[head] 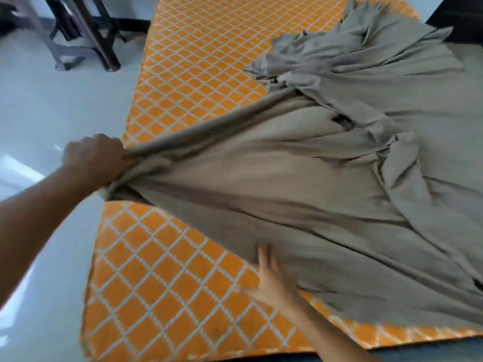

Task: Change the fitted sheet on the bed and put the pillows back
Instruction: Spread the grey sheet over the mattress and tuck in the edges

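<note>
Left fingers: curled tight into a fist, the left hand (95, 159) grips a bunched corner of the taupe sheet (326, 184) just past the mattress's left edge.
Right fingers: straight and slightly spread; the right hand (269, 276) lies flat on the sheet's near edge, palm down, pressing it to the mattress.
Sheet: pulled taut in a fan from the left fist, loose and crumpled toward the far right, covering roughly the right half of the bed.
Mattress: the orange mattress (188, 64) with a white lattice pattern is bare along the left side and at the near corner.
Surroundings: pale glossy floor (52, 100) to the left; dark chair legs (86, 35) at the far left.
Pillows: none in view.
Step, as I judge it: spreading the sheet before hooking its corners.
Risk: a hard pull from the left fist could drag the crumpled far side off its place, since nothing anchors it.
Risk: the gathered corner may be the wrong one for this mattress corner, leaving the sheet turned.
</note>
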Available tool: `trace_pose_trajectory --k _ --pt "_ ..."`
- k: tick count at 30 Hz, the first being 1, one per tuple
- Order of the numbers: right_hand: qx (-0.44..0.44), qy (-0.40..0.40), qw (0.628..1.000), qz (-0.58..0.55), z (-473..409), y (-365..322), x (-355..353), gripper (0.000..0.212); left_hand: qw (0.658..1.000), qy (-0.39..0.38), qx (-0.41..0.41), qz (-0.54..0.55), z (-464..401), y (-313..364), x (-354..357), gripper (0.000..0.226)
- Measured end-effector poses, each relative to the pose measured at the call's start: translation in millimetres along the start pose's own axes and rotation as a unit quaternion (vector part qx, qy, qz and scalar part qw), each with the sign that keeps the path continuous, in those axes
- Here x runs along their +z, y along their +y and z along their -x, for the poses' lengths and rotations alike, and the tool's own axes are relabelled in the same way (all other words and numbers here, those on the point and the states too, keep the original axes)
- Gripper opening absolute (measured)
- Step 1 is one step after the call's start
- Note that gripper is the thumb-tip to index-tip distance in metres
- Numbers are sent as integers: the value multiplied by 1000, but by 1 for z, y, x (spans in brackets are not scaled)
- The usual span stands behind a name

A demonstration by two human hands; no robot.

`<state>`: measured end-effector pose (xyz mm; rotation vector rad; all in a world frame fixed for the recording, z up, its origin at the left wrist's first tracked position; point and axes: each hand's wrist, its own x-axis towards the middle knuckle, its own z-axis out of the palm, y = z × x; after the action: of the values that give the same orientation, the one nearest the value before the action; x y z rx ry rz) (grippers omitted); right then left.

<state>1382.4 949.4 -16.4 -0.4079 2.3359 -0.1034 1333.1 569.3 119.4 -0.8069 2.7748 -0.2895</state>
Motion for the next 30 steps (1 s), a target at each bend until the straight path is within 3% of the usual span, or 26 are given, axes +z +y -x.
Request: trace_pose_trajectory --k 1,3,6,8,10,11,12,13,14,15,17,18,19,21,22,23,25,27,28,30 --pt "17 37 999 23 -4 -3 23 127 1000 -15 24 -10 16 -10 -7 52" --pt "21 108 993 46 -7 -4 53 69 997 -45 58 -26 30 -39 -4 39" --pt "44 224 973 25 -17 3 58 7 993 -38 50 101 31 -77 3 22" --pt "69 258 963 -34 -24 7 49 11 955 4 84 283 28 -81 -5 18" --pt "62 262 949 -165 -19 5 33 19 862 -15 110 495 30 -80 -12 18" --pt "43 226 951 -207 -11 2 30 29 799 -27 111 591 33 -80 -15 25" --pt "2 141 966 -216 4 -5 26 38 736 -44 96 669 35 -82 -19 33" --pt "-37 5 984 -176 24 -14 24 41 697 -44 65 712 37 -87 -22 39" --pt "-54 -142 983 -98 46 -21 27 35 687 -38 27 725 38 -93 -23 41" --pt "-56 -270 961 -30 68 -27 31 26 710 -28 -4 703 35 -102 -22 40" --pt "-9 -421 907 28 94 -28 45 23 848 -36 -19 528 28 -125 -12 42" --pt "31 -437 899 22 96 -28 57 29 910 -65 3 410 25 -135 -6 44" --pt "71 -427 900 46 98 -29 58 31 942 -99 33 319 23 -142 1 46" --pt "133 -348 923 101 96 -42 54 40 946 -160 73 272 15 -155 22 48" --pt "131 -309 932 136 93 -63 49 45 927 -188 76 315 10 -164 33 47" --pt "116 -268 943 158 89 -86 39 47 884 -216 78 407 7 -171 42 45" --pt "97 -152 979 95 65 -140 9 42 722 -267 81 633 -1 -177 56 42" --pt "107 30 991 -72 29 -195 -19 41 574 -296 58 761 -4 -179 66 28" --pt "108 139 973 -148 12 -224 -35 43 558 -290 67 775 3 -179 69 29" --pt "102 314 903 -276 -20 -280 -64 45 607 -270 136 735 18 -176 80 28"
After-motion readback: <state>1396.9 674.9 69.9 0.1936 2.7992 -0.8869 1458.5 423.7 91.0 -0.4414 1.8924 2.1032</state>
